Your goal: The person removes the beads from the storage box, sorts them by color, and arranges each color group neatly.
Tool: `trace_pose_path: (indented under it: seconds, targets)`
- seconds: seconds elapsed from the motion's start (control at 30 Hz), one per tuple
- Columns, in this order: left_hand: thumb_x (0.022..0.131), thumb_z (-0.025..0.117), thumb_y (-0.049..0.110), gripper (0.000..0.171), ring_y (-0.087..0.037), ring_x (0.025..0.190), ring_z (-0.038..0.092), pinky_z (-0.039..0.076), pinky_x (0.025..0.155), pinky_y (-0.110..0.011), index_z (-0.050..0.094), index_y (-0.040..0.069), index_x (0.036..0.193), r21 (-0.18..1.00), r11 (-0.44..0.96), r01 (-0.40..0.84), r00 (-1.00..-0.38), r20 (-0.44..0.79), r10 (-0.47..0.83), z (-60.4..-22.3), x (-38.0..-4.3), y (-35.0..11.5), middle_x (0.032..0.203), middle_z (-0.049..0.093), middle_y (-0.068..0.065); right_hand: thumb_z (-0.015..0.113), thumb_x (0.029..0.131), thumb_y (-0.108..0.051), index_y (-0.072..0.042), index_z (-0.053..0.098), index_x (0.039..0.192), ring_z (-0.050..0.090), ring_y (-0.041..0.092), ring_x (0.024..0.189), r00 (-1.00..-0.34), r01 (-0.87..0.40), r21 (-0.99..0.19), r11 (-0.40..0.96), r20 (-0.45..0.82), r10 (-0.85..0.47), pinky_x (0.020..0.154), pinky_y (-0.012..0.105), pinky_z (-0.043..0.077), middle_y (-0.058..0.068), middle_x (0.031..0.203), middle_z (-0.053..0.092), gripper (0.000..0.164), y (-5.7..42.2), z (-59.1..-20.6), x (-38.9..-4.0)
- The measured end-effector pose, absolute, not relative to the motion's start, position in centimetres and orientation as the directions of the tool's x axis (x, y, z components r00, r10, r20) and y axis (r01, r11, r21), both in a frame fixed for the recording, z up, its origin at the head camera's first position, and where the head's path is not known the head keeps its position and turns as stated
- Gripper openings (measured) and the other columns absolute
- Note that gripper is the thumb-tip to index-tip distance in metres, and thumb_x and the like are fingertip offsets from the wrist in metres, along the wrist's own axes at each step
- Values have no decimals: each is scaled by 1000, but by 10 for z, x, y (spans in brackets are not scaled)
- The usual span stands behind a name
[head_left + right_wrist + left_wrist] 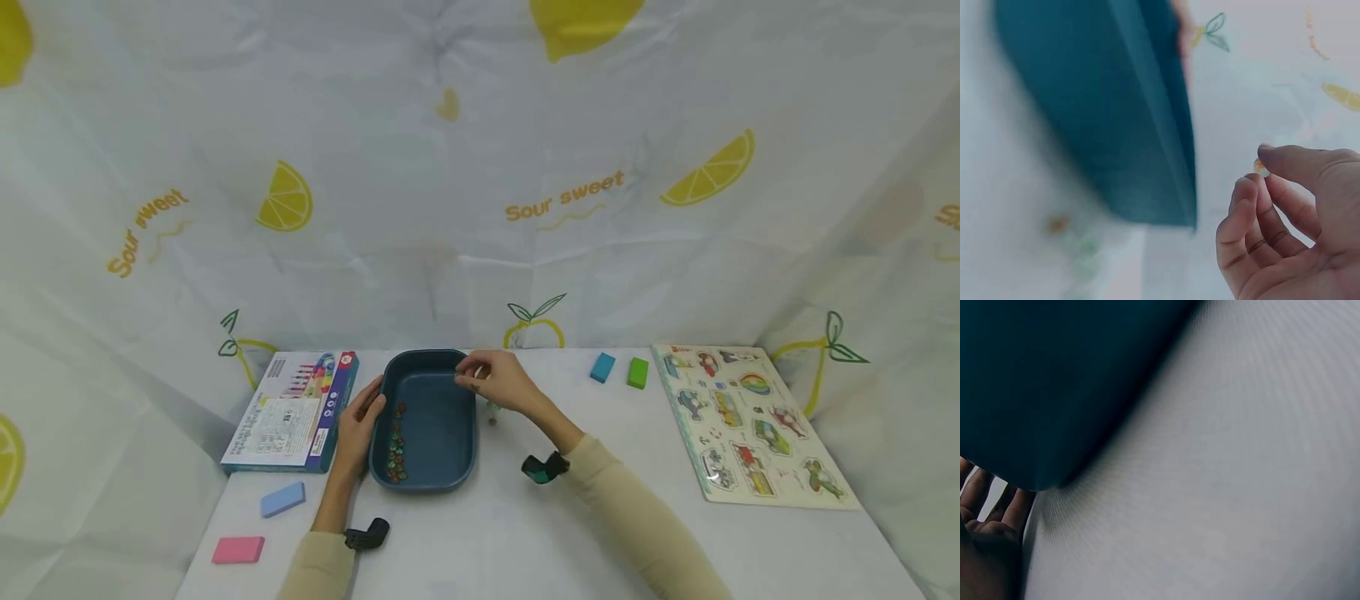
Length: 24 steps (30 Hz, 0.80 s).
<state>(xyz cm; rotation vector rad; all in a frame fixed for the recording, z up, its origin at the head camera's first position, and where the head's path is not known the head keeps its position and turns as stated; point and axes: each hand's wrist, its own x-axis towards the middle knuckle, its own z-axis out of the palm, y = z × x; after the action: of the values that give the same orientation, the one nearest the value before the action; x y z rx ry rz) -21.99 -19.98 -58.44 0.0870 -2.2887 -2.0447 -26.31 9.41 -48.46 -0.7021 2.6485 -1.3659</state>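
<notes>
A person in pale sleeves works at a white counter, its surface smooth with a faint woven texture close up. Nearest, at the left, lie a pink block and, just beyond it, a light blue block. In the middle sits a deep, dark teal tray with rounded corners; a row of small brown and green pieces lies along the inside of its left wall. The left hand rests against that wall from outside, fingers extended and touching it. The right hand is over the tray's right rim, thumb and fingers pinching one tiny piece, partly orange. A few more small bits are on the counter just right of the tray. Left of the tray lies a flat printed box; well to the right, a picture puzzle board. Farther back stand a blue block and a green block. Behind everything hangs a creased white curtain printed with yellow lemons and orange "Sour sweet" lettering
</notes>
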Motion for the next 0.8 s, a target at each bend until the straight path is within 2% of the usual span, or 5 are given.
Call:
trace_pose_path:
  seconds: [0.17,0.33,0.43,0.73,0.8]
  targets:
    - [110,58,30,47,14,131,52,40,106,0,54,18,156,992,127,11,-994,24,-106,-584,-219,-202,162,55,-5,77,97,-18,-11,79,104,59,5,72,-913,-336,-744,578,107,-393,62,19,49,-2,82,72,11,132,-522,-240]
    - [111,57,31,48,5,137,52,39,107,-1,54,18,156,990,137,13,-994,28,-108,-584,-220,-204,162,54,-4,79,94,-12,-8,79,101,54,3,66,-919,-314,-741,594,79,-387,60,19,47,-3,77,68,8,149,-548,-226]
    - [111,57,30,48,2,138,52,40,107,-1,54,18,156,991,131,10,-994,24,-108,-584,-221,-203,162,55,-5,79,93,-11,-8,79,102,53,3,65,-921,-315,-737,597,84,-381,60,20,47,-3,76,67,9,152,-554,-223]
    - [111,57,30,47,11,131,51,40,106,-1,54,19,156,991,134,-3,-994,12,-106,-586,-221,-197,162,55,-3,77,95,-11,-10,81,106,53,2,65,-925,-318,-695,644,79,-372,61,19,46,-5,76,68,11,151,-561,-222]
    - [111,56,28,47,1,140,54,39,105,0,52,17,157,991,132,-14,-994,1,-107,-584,-220,-196,163,53,-5,77,95,-12,-9,80,109,54,3,65,-924,-317,-698,642,77,-374,61,19,47,-4,77,69,14,153,-560,-222]
